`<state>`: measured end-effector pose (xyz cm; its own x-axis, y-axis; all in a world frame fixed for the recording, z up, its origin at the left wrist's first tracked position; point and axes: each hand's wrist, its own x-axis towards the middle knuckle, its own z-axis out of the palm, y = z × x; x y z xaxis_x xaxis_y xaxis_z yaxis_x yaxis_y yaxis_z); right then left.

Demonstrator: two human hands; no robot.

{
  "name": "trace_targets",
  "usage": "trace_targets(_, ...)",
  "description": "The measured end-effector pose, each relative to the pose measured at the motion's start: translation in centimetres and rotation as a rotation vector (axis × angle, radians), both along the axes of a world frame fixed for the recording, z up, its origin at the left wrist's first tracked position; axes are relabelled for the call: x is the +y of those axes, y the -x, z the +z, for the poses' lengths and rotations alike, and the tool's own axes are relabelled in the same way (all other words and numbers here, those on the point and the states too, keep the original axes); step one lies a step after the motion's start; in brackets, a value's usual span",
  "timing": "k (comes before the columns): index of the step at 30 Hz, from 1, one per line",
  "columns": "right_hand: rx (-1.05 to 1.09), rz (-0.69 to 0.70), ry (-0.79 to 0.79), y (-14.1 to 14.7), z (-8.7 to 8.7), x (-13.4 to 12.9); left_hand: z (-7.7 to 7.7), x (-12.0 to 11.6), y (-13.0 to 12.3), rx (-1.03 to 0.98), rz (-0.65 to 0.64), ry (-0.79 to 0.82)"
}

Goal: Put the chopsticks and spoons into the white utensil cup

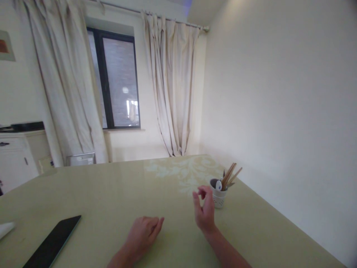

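Note:
My left hand (144, 235) rests on the table (106, 197) with its fingers curled in and the thumb lying along them; no object shows in it. Raised a little further forward, my right hand (205, 209) has its fingers bent and a gap between thumb and fingertips, with nothing in that gap. Just beyond the right hand stands a pale utensil holder (219, 199), partly covered by it. From the holder rise wooden chopsticks (228, 175), a white spoon (218, 185) and other utensils. Whether the right hand touches the holder I cannot tell.
A dark flat tablet-like slab (54, 240) lies on the table at the left, and a white object (6, 229) is cut off by the frame edge. The wall (279, 111) borders the table on the right. Curtains (174, 82) and a window (121, 82) are beyond.

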<state>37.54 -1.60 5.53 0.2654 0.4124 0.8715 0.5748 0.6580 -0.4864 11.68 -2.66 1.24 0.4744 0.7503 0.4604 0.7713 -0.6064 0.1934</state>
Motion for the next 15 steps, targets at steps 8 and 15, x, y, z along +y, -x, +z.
trace_targets(8, 0.442, -0.318, 0.059, -4.5, 0.9, 1.5, -0.3, -0.3, -0.2, -0.006, -0.026, 0.034)
trace_targets(15, 0.567, -0.435, 0.073, -5.6, 0.3, 2.4, -0.1, -0.5, 0.0, -0.039, 0.028, 0.104)
